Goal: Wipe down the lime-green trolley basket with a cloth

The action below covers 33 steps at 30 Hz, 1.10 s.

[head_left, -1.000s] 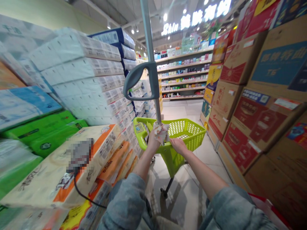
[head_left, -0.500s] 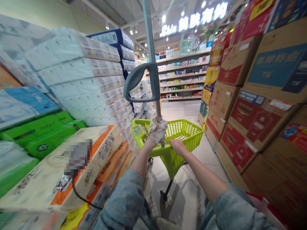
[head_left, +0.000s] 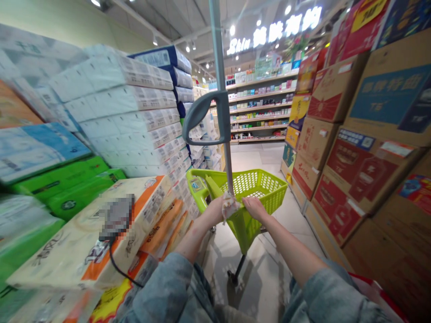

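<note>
A lime-green shopping cart [head_left: 269, 197] with a lattice basket stands in front of me. Its grey pole [head_left: 229, 166] rises past a looped grey handle [head_left: 205, 142]. At the basket's near rim, by the foot of the pole, my left hand [head_left: 218, 209] is closed on a crumpled, whitish patterned cloth [head_left: 230, 207]; its fingertips are partly hidden. Just to the right, my right hand [head_left: 253, 208] is wrapped over the near rim of the cart.
Stacked white tissue packs [head_left: 111, 112] line the left side. Nearer lies a cream-and-orange pack [head_left: 67, 251] with a blurred-out dark device and cable [head_left: 117, 269] on it. Cartons [head_left: 357, 166] form a wall on the right. Product shelves [head_left: 259, 114] stand ahead beyond a tiled floor [head_left: 256, 154].
My left hand has slid the cloth down from around the lower pole to the cart's near rim. The right hand stays on the rim. The view has shifted slightly left.
</note>
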Tool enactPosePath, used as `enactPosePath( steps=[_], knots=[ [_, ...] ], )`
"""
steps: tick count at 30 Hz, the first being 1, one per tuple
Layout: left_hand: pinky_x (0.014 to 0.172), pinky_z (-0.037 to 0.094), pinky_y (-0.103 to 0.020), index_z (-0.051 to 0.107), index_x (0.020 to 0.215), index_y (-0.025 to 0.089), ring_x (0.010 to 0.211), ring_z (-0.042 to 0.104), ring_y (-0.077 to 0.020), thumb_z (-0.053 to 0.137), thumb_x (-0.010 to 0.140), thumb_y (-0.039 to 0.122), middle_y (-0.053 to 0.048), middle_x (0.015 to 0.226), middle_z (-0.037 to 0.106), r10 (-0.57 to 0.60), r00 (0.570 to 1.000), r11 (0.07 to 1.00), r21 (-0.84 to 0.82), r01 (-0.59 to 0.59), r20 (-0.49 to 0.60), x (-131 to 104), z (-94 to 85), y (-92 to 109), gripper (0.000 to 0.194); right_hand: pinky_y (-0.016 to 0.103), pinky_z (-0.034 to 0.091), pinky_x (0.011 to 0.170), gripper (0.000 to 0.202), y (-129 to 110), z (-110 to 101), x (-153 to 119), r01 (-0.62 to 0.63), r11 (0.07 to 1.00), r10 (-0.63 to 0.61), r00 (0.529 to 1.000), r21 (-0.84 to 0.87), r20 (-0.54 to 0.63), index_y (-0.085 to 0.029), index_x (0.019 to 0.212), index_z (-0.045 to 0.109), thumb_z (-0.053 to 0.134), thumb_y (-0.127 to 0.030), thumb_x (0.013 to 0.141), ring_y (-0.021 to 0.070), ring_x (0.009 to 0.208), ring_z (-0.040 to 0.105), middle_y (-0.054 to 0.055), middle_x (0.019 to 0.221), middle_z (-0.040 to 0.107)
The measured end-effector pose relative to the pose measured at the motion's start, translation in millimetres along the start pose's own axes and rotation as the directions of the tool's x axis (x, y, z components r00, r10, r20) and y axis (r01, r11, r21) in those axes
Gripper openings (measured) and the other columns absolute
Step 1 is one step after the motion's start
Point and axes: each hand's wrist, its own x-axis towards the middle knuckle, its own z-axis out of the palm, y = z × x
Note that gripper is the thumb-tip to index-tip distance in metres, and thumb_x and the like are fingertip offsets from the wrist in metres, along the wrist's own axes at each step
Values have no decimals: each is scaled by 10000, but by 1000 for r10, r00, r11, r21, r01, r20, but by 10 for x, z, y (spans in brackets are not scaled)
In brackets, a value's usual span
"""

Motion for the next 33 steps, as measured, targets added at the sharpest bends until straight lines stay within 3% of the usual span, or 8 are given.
enactPosePath(
  steps=[3, 9, 11, 14, 18, 23, 25, 33],
  knots=[
    [764, 488, -291, 619, 968, 159, 904, 613, -215, 445, 832, 225, -93, 995, 645, -152, 987, 982, 120, 145, 53, -50, 54, 65, 230, 274, 318, 706, 485, 8, 10, -1, -8, 1000, 8, 1000, 8, -16, -170, 733, 597, 169, -256, 944, 161, 776, 548, 76, 802, 646],
    [711, 475, -259, 626, 928, 171, 838, 621, -199, 464, 832, 291, -75, 920, 656, -141, 990, 976, 165, 139, -5, -223, -41, -104, 223, 261, 310, 705, 476, 55, 63, 8, -7, 1000, 8, 999, 30, -34, -181, 727, 590, 175, -271, 942, 146, 759, 534, 51, 786, 638],
    [731, 474, -269, 623, 929, 165, 819, 615, -193, 486, 820, 303, -71, 884, 655, -99, 995, 982, 160, 101, -19, -329, -98, -231, 223, 260, 307, 702, 474, 73, 74, 12, -9, 999, 10, 999, 40, -34, -184, 716, 588, 178, -274, 937, 143, 744, 527, 41, 762, 630],
    [837, 455, -292, 617, 953, 184, 878, 593, -177, 500, 813, 285, -51, 935, 647, 113, 993, 991, 72, -110, -31, -488, -134, -413, 209, 260, 308, 703, 477, 89, 78, 16, -14, 998, 16, 999, 62, -40, -186, 704, 582, 174, -284, 933, 142, 735, 518, 29, 743, 618],
    [938, 421, -325, 574, 1079, 191, 1003, 565, -170, 454, 838, 235, -69, 1104, 608, 157, 970, 987, -8, -161, -184, -634, -92, -651, 273, 262, 316, 713, 484, 93, 80, 18, -15, 996, 19, 999, 90, -49, -188, 693, 570, 166, -305, 931, 143, 734, 516, 23, 736, 612],
    [1071, 270, -461, 528, 1183, 171, 1211, 446, -220, 421, 850, 207, -113, 1282, 509, 35, 909, 990, 138, 25, -416, -729, -53, -930, 352, 269, 322, 723, 488, 94, 93, 31, -24, 994, 30, 997, 103, -65, -185, 675, 556, 157, -305, 929, 149, 747, 517, 34, 745, 616],
    [1082, 250, -471, 489, 1233, 184, 1243, 412, -216, 402, 857, 201, -107, 1321, 474, 51, 894, 990, 140, 14, -446, -760, -31, -926, 386, 271, 321, 718, 480, 98, 95, 38, -23, 994, 30, 997, 104, -71, -187, 667, 548, 159, -297, 926, 151, 740, 516, 34, 735, 612],
    [1014, 347, -427, 500, 1189, 153, 1164, 463, -245, 524, 803, 401, -134, 1204, 540, 233, 926, 971, 126, -204, -297, -678, 35, -481, 459, 270, 329, 700, 449, 147, 87, 37, -27, 993, 37, 996, 119, -79, -187, 661, 522, 168, -274, 923, 156, 729, 529, 47, 726, 614]
  ],
)
